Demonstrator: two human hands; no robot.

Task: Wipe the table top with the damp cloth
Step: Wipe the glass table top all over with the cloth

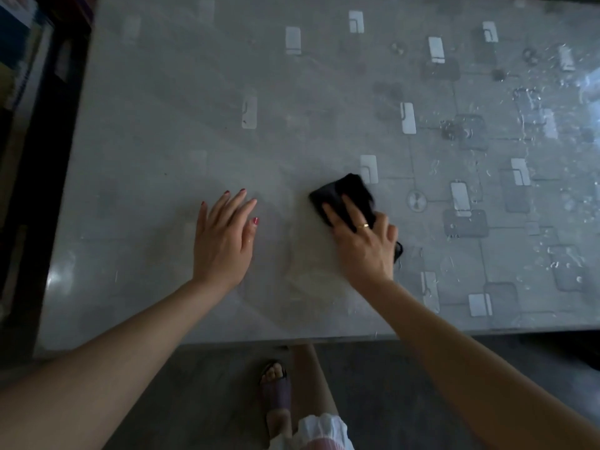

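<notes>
A dark cloth (341, 193) lies crumpled on the grey patterned table top (201, 102), a little right of the middle. My right hand (365, 241) presses flat on the cloth, fingers spread over it, with a ring on one finger. My left hand (224, 238) rests palm down on the bare table to the left of the cloth, fingers apart and holding nothing. Part of the cloth is hidden under my right hand.
Water drops and wet streaks (552, 102) cover the table's right side. The near table edge (292, 337) runs across below my wrists. Below it show the floor and my sandalled foot (276, 384). A dark gap and shelving (22, 92) stand at the left.
</notes>
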